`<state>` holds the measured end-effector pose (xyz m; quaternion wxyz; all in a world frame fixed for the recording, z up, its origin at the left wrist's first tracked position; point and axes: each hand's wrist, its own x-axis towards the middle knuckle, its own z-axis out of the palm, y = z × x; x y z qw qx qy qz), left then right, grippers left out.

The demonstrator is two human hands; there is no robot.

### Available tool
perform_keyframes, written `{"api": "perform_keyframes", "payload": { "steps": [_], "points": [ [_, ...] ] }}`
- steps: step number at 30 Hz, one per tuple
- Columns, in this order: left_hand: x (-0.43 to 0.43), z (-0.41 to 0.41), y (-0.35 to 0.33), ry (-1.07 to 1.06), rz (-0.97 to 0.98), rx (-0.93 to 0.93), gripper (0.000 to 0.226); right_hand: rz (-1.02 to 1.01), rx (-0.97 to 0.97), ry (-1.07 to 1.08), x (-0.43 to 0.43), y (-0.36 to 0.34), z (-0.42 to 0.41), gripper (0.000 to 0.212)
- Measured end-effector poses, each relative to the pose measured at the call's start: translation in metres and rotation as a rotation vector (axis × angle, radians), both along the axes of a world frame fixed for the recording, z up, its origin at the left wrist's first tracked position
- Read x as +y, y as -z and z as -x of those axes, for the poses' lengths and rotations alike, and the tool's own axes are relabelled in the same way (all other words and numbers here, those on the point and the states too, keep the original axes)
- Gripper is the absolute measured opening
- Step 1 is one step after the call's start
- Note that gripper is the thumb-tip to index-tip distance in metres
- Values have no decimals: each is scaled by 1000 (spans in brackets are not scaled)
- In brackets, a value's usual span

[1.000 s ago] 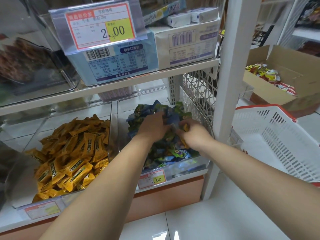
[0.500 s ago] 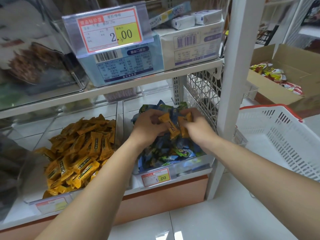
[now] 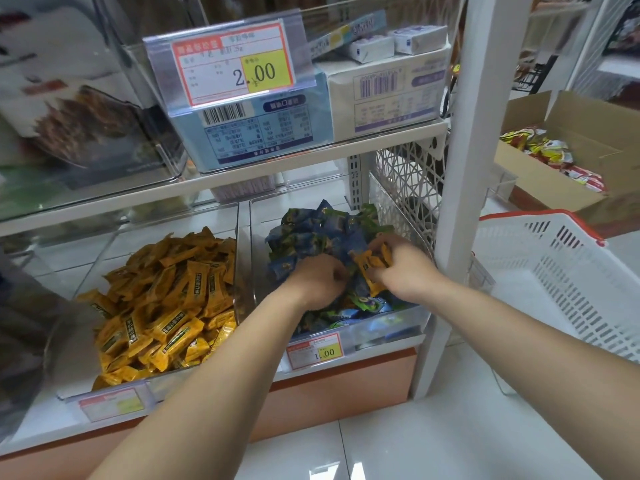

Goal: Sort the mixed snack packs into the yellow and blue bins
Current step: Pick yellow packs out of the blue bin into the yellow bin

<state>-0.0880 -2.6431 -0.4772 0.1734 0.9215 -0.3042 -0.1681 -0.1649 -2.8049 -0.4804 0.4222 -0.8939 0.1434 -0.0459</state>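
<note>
Two clear bins stand side by side on the low shelf. The left bin [image 3: 86,275] holds a heap of yellow snack packs [image 3: 166,306]. The right bin [image 3: 391,327] holds blue and green packs [image 3: 322,226]. Both my hands are inside the right bin. My right hand [image 3: 405,271] grips a bunch of yellow packs [image 3: 370,265] above the blue heap. My left hand [image 3: 315,282] is curled, knuckles up, down among the blue packs; what its fingers hold is hidden.
A white shelf post [image 3: 460,202] rises just right of the bin. Beyond it a white basket with a red rim [image 3: 554,268] stands tilted, and a cardboard box [image 3: 595,140] of red and yellow packs. Boxed goods and a price tag [image 3: 235,67] fill the upper shelf.
My hands dug into the blue heap, came up with yellow packs, and the right hand now keeps the bunch while the left has dropped back into the pile.
</note>
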Motion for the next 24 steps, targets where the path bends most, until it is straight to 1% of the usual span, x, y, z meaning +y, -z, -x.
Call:
{"api": "perform_keyframes", "payload": {
  "steps": [2,4,6,7,10,12,13,14,16,19,22,24],
  "points": [
    [-4,-4,-3,88,-113,36,10,35,24,-9,1,0,0,36],
    [-6,-7,-3,147,-154,127,5,43,31,-15,1,1,-1,36],
    [-7,-8,0,152,-147,219,36,49,44,-19,1,1,-1,38],
    [-6,-7,2,139,-128,252,48,55,48,-19,1,2,-1,38],
    [-6,-6,10,109,-53,303,65,77,50,-23,2,3,-1,37],
    [-9,-5,10,105,-76,315,72,92,51,-26,2,4,-2,38],
    [-10,-5,10,105,-94,313,71,94,47,-25,1,5,-2,38],
    [-11,-5,10,112,-107,301,65,93,43,-22,0,6,-2,39],
    [-10,-3,7,106,-96,247,45,79,32,-11,-1,7,-2,40],
    [4,-3,4,-13,56,186,23,46,-28,34,-1,8,-4,38],
    [21,-3,-6,-140,216,157,22,-21,-117,75,-1,4,-6,36],
    [28,0,-13,-178,264,110,23,-44,-147,91,1,0,-6,33]
  ]
}}
